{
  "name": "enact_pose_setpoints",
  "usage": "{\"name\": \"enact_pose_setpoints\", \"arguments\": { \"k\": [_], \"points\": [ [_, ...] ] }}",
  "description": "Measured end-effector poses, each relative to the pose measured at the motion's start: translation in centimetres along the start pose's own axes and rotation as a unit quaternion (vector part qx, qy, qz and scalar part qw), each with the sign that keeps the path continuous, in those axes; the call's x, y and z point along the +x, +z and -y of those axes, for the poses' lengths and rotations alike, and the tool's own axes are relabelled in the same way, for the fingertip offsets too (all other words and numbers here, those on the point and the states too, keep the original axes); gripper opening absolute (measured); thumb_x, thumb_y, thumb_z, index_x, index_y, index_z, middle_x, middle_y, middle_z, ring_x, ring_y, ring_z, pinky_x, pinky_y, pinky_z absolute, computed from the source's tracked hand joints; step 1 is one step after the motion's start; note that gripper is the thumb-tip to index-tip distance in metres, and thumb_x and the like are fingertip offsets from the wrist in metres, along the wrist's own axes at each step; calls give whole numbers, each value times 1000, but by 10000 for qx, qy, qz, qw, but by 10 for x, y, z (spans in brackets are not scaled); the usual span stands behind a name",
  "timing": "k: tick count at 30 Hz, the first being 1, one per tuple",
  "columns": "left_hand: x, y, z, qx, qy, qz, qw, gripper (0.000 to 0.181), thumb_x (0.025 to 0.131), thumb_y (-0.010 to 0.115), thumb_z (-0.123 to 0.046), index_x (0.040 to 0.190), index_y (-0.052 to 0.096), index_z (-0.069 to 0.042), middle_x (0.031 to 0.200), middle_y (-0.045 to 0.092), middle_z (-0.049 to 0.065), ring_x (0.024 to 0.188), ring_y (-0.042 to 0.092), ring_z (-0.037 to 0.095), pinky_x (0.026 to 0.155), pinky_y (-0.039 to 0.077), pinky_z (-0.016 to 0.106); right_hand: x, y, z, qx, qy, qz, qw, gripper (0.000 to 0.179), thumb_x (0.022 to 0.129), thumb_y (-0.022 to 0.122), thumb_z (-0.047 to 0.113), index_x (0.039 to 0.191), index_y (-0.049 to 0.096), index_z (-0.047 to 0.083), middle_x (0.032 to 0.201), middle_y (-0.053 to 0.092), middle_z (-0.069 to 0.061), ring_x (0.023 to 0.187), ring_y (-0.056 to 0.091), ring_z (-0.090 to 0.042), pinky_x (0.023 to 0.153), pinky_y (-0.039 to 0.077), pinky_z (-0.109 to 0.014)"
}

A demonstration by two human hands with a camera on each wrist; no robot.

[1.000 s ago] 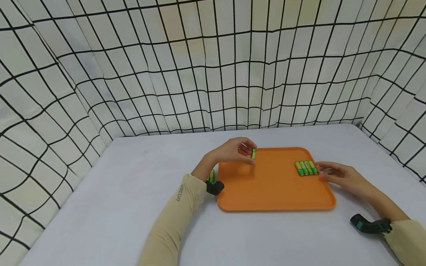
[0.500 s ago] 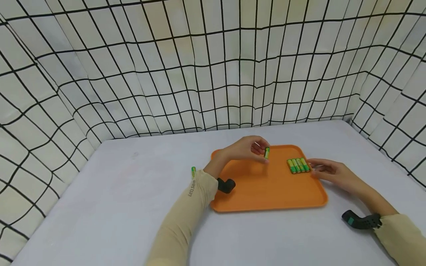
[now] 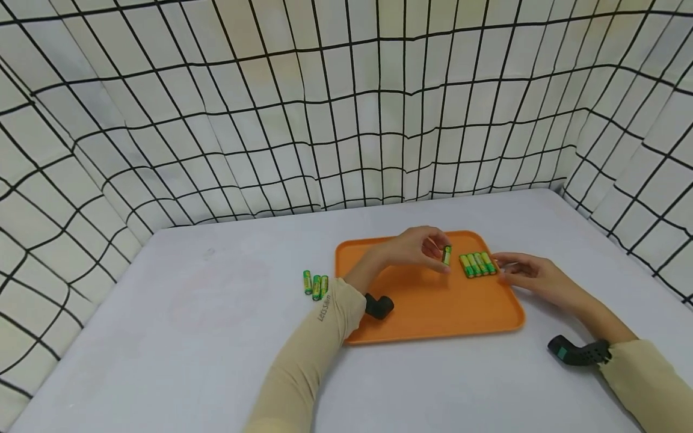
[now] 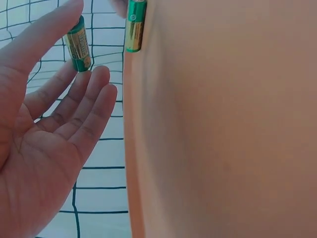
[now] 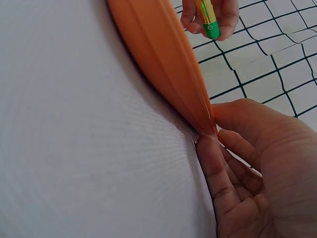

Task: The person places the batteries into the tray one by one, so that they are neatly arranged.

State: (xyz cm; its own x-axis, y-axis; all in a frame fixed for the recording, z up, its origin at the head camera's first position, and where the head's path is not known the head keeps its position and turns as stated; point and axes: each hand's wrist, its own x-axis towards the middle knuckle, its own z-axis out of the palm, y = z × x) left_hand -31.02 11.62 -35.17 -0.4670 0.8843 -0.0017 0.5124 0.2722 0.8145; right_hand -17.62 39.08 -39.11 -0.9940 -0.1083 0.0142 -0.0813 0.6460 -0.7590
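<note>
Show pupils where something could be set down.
Free: the orange tray, in front of the battery row; the table, left of the three loose batteries. Crowded: the tray's far right, around that row, left hand, held battery and right hand.

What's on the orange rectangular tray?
Four green-and-yellow cylindrical batteries lie side by side near the tray's right edge. The left hand holds a similar battery above it. A beige sleeve and black wrist device cover part of its left side; what's beneath can't be seen.
</note>
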Motion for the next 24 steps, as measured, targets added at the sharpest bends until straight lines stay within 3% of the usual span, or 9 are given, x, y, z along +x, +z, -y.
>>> {"name": "enact_pose_setpoints", "arguments": {
  "k": [6, 12, 19, 24],
  "points": [
    [1, 8, -3, 127, -206, -22, 9997, 50, 82, 81, -23, 123, 59, -8, 116, 55, 1, 101, 59, 9, 87, 48, 17, 1, 0, 0, 232, -196, -26, 9995, 49, 97, 64, 23, 139, 50, 1, 126, 57, -19, 93, 59, -1, 80, 48, -12],
    [3, 14, -4, 59, -402, -236, 9989, 52, 82, 81, -26, 126, 57, -9, 117, 54, -1, 102, 57, 11, 86, 48, 18, 1, 0, -1, 296, -351, -14, 9989, 48, 97, 63, 18, 138, 50, -2, 125, 57, -21, 92, 59, 0, 78, 48, -12],
    [7, 24, -2, -90, -546, -300, 9980, 53, 81, 81, -25, 126, 58, -8, 115, 58, -2, 98, 59, 8, 83, 49, 17, 0, -1, 0, 284, -266, 48, 9992, 49, 97, 62, 18, 140, 48, -2, 127, 57, -22, 92, 58, 0, 79, 47, -12],
    [10, 32, 2, -88, -615, -539, 9966, 53, 81, 82, -27, 124, 59, -8, 110, 59, -3, 96, 58, 7, 80, 50, 17, 1, 0, 1, 287, -230, 42, 9993, 49, 97, 62, 19, 140, 49, -1, 127, 57, -21, 93, 58, 0, 79, 47, -12]
  ]
}}
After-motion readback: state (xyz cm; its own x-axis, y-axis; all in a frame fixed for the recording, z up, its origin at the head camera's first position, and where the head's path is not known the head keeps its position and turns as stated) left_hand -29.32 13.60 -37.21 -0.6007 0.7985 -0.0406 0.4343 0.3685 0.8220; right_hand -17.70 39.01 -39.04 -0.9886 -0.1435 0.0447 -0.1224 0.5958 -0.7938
